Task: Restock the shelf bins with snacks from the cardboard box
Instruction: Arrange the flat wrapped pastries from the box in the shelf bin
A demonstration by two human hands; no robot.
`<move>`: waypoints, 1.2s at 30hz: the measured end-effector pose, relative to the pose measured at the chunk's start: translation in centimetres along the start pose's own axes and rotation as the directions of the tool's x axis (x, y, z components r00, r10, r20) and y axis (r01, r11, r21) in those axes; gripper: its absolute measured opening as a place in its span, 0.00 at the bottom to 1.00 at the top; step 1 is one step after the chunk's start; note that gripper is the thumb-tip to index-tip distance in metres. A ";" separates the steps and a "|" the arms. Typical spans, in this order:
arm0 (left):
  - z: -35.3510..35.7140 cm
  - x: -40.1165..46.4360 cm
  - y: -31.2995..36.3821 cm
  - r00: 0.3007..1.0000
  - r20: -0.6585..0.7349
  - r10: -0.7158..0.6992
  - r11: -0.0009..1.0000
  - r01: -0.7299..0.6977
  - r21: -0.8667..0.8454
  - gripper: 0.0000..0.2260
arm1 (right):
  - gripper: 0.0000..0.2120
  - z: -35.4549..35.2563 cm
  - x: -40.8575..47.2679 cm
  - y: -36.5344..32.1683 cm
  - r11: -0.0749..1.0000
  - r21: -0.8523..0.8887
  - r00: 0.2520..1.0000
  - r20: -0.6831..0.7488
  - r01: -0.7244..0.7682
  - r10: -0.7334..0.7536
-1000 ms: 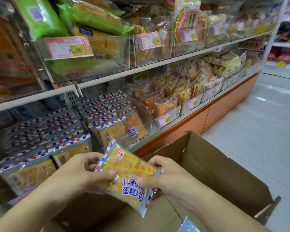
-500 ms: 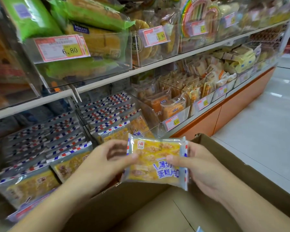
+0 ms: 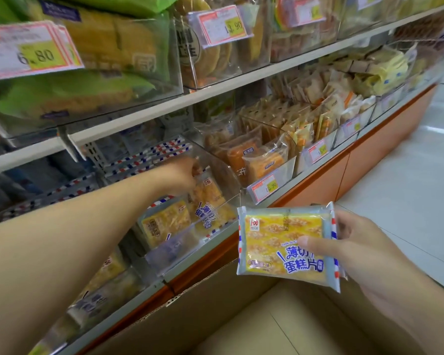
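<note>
Yellow cake-slice packet [image 3: 285, 245] with a red-and-blue striped edge is sitting pinched in the right hand [image 3: 354, 248] above the brown cardboard box [image 3: 241, 326]. Left hand [image 3: 182, 172] is reaching into the clear plastic shelf bin [image 3: 190, 242] among matching packets — its fingers are hidden, so I cannot tell its grip.

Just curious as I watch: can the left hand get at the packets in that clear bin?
Probably yes: the left hand is already inside the open-topped clear bin, fingers at the striped packets, nothing blocking.
</note>
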State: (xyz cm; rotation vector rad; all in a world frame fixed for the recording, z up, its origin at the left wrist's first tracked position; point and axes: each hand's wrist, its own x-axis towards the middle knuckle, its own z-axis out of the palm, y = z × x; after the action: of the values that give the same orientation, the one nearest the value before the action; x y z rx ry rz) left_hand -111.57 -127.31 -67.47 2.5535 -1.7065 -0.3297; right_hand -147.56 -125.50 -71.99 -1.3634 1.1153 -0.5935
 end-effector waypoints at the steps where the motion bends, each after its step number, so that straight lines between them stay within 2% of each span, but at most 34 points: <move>1: 0.2 0.2 0.0 1.000 -0.017 0.003 0.999 -0.004 -0.040 0.12 | 0.20 -0.1 0.2 0.1 1.000 0.006 1.000 -0.005 -0.002 0.002; 3: 0.4 0.2 0.5 0.999 -0.044 0.011 0.998 -0.014 -0.068 0.09 | 0.20 -0.1 0.4 0.2 1.000 0.014 1.000 -0.009 -0.006 0.006; 7: -0.2 0.4 0.7 0.993 -0.115 0.000 1.000 0.004 0.028 0.07 | 0.21 0.1 0.5 0.2 1.000 0.020 1.000 0.005 -0.007 0.007; 12: -2.1 0.6 0.5 0.965 -0.259 -0.040 0.999 0.046 0.018 0.03 | 0.20 0.1 0.5 0.3 0.999 0.044 1.000 -0.002 -0.004 0.004; 14: -2.0 0.5 0.4 0.965 -0.258 -0.042 0.998 0.051 0.029 0.02 | 0.20 0.2 0.4 0.3 0.999 0.048 1.000 -0.012 -0.002 0.003; 16: -1.6 0.2 0.4 0.973 -0.228 -0.040 0.998 0.052 0.044 0.09 | 0.20 0.3 0.3 0.2 0.999 0.049 1.000 -0.016 0.000 0.001; 19: -1.2 -0.3 0.6 0.974 -0.221 -0.043 0.999 0.049 0.021 0.15 | 0.20 0.4 0.2 0.2 0.998 0.056 1.000 -0.007 0.001 -0.001; 23: -1.3 -0.4 0.7 0.975 -0.215 -0.052 0.998 0.046 -0.031 0.17 | 0.19 0.5 0.1 0.0 0.995 0.095 1.000 0.008 0.003 -0.004; 26: -1.7 -1.3 1.0 0.975 -0.219 -0.031 0.996 0.013 -0.086 0.14 | 0.19 0.6 0.1 -0.2 0.988 0.155 1.000 0.016 -0.009 0.007; 29: -1.9 -3.3 2.1 0.949 -0.309 0.069 0.987 -0.110 -0.118 0.10 | 0.19 0.8 0.0 -0.5 0.980 0.201 1.000 0.023 -0.010 0.005; 31: -2.1 -5.5 3.5 0.934 -0.336 0.123 0.963 -0.194 -0.189 0.10 | 0.18 0.9 0.0 -0.7 0.971 0.238 1.000 0.022 -0.007 0.002; 33: -2.3 -7.7 4.9 0.946 -0.295 0.136 0.918 -0.232 -0.322 0.15 | 0.18 1.1 -0.2 -1.0 0.959 0.285 1.000 0.024 0.001 -0.008; 36: -2.6 -10.5 6.0 0.985 -0.063 0.159 0.778 -0.164 -0.607 0.31 | 0.17 1.4 -0.5 -1.6 0.917 0.399 0.999 0.039 0.005 -0.023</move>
State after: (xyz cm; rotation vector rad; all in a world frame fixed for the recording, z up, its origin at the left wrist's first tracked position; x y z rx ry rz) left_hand -120.30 -120.21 -62.41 1.9193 -1.4766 -0.7232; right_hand -146.15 -124.68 -70.58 -1.0243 0.8892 -0.7535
